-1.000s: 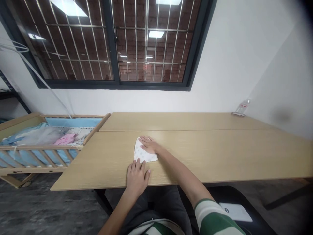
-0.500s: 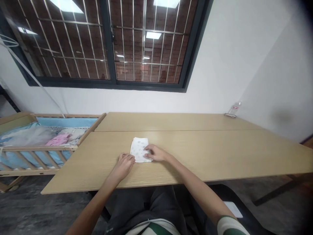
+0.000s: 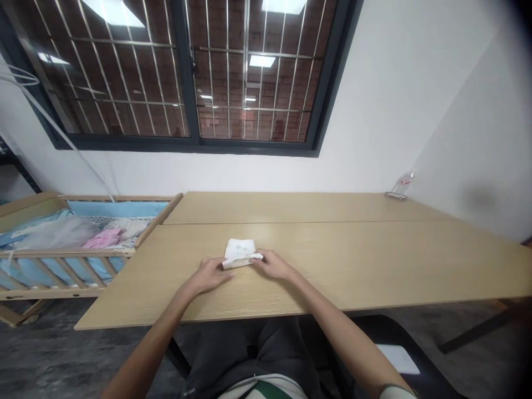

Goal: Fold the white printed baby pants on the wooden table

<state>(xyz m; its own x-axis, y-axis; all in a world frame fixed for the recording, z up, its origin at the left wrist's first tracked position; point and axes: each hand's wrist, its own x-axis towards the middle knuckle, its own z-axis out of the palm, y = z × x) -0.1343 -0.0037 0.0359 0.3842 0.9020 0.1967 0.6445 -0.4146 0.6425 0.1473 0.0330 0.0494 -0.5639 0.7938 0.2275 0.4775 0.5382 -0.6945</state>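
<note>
A small white patterned cloth [image 3: 240, 250], folded small, lies on the near part of the light wooden table [image 3: 374, 260]. My left hand [image 3: 210, 273] pinches its near left edge and my right hand [image 3: 272, 265] pinches its near right edge. Both hands have the near edge lifted and curled toward the far side. The fingertips are partly hidden under the fabric.
A wooden baby crib [image 3: 62, 244] with blue bedding and pink and white clothes stands against the table's left end. A small clear object [image 3: 399, 187] sits at the table's far right by the wall. A barred window [image 3: 187, 72] is above. A white item [image 3: 393, 358] lies low on the right.
The cloth went from a triangle pressed flat, to a flat rectangle, to now with its near edge lifted and rolled away from me by both hands.
</note>
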